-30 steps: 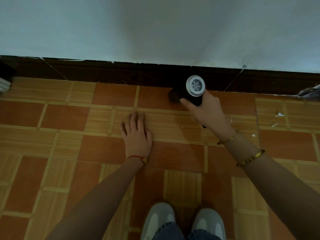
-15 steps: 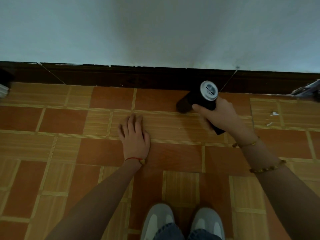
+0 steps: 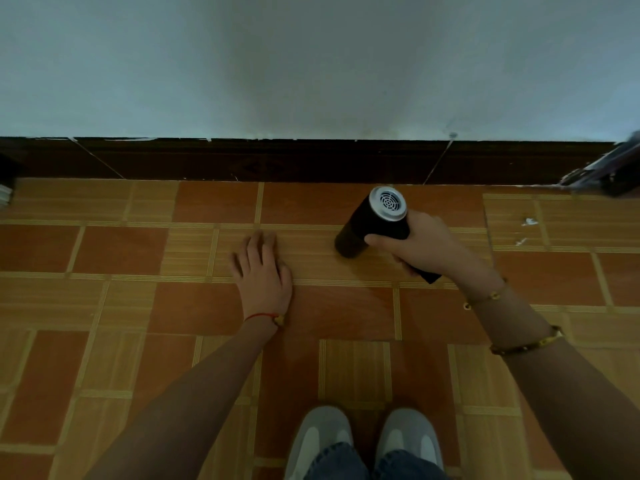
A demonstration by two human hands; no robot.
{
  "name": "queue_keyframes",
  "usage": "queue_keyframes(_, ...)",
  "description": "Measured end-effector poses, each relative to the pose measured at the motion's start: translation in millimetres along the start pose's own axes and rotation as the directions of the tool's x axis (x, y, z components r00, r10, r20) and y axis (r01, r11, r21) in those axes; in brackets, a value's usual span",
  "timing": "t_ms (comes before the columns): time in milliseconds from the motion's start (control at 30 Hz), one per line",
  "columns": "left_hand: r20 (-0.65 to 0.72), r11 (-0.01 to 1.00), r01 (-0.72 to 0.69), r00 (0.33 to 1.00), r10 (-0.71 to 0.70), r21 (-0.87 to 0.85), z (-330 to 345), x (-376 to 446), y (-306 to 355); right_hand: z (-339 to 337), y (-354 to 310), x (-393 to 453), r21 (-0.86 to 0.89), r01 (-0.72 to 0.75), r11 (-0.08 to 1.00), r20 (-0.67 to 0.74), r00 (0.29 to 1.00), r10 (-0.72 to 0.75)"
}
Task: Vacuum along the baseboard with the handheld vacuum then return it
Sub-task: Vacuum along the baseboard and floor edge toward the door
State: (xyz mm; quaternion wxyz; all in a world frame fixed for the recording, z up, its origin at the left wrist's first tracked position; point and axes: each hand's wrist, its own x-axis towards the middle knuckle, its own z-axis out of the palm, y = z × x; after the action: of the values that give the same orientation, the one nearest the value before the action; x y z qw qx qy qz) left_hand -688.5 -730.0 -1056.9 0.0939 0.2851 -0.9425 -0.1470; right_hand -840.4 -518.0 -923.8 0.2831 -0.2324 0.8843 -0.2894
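Handheld vacuum (image 3: 372, 223) in right hand (image 3: 426, 245), white scraps (image 3: 528, 222) near baseboard (image 3: 277, 161)

A matt black vacuum (image 3: 372, 225) with a silvery metal-look grille cap is seen. The floor (image 3: 194, 306) is smooth wood-patterned tile; the baseboard (image 3: 277, 162) is dark, glossy.
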Motion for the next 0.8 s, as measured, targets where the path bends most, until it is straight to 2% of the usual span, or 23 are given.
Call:
queue_keyframes(100, -0.001, 0.998, 0.047, 0.999, -0.047, -0.046, -6, 5, 11, 9, 10, 9, 0.1, -0.014, 0.995, -0.204, 0.978, 0.035)
queue_keyframes(200, 0.019, 0.998, -0.044, 0.999, 0.045, -0.046, -5, 9, 32, 13, 15, 22, 0.087, -0.016, 0.996, -0.342, 0.938, 0.046)
queue_keyframes(400, 0.027, 0.978, -0.177, 0.983, 0.181, -0.11, 13, 19, 76, 2, 18, 34, 0.1, -0.013, 0.995, -0.334, 0.941, 0.046)
queue_keyframes(567, 0.073, 0.975, -0.194, 0.977, 0.203, -0.105, 24, 15, 98, -21, 45, 24, 0.022, -0.147, 0.989, -0.48, 0.866, 0.139)
queue_keyframes(800, 0.12, 0.972, -0.236, 0.964, 0.237, -0.017, 31, 11, 89, -39, 44, 17, 0.076, -0.166, 0.983, -0.365, 0.913, 0.183)
